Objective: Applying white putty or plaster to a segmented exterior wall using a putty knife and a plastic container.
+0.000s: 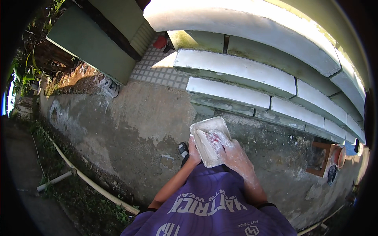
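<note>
In front of my body is a shallow rectangular tray [208,158], its walls coated with white paint. My left hand [193,151] is closed on the tray's left edge. White smears cover my right hand [234,154], which reaches over the right side with its fingers inside the tray. They are closed around a white-coated thing with a red part [215,138]; its kind cannot be made out. A long whitish piece [206,146] lies along the tray beside those fingers.
Tiered concrete ledges [236,70] with white tops rise ahead and right. A white bucket [109,86] stands by the green wall [92,47] at left. A wooden frame [321,159] is at right. A pale pipe [90,179] runs along the left edge of the concrete ground [138,114].
</note>
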`<state>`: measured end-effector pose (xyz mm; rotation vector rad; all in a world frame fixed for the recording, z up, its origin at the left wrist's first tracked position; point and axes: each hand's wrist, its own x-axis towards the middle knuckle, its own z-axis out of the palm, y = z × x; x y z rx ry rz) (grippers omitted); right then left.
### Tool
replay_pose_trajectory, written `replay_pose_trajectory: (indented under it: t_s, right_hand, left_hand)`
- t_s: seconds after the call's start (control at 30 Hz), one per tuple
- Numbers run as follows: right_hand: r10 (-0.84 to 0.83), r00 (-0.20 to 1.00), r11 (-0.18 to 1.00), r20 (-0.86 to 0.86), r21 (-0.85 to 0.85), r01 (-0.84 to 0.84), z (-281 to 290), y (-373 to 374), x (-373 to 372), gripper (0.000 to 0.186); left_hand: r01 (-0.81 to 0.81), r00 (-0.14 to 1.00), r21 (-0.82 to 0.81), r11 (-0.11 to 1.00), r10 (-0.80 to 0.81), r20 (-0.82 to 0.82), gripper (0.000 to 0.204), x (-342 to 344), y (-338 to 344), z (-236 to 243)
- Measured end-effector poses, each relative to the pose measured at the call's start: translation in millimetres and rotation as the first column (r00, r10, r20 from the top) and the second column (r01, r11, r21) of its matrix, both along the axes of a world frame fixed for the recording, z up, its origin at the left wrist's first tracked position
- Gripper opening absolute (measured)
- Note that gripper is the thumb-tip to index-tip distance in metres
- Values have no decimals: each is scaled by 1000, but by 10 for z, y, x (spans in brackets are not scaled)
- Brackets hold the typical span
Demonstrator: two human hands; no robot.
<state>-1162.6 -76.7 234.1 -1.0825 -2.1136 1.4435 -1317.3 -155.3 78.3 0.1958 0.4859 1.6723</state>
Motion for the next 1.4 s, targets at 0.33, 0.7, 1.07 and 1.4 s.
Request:
replay_pose_trajectory:
  t_s: [0.33, 0.7, 1.07, 1.4]
  right_hand:
    - [94, 995, 983, 31, 153, -97, -214, 52, 180, 31]
    - [245, 964, 932, 103, 248, -263, -28, 112, 278, 39]
    - [295, 949, 953, -108, 107, -284, -178, 375, 226, 31]
    - [224, 974, 975, -32, -11, -224, -465, 487, 202, 37]
  left_hand:
    - [-22, 917, -220, 975, -67, -393, 51, 81, 59, -69]
    - [-5, 941, -231, 973, -74, -331, 50, 48, 116, -147]
    - [-294, 840, -185, 938, 161, -519, 58, 178, 138, -198]
    - [-407, 856, -177, 896, 307, -416, 57, 206, 281, 6]
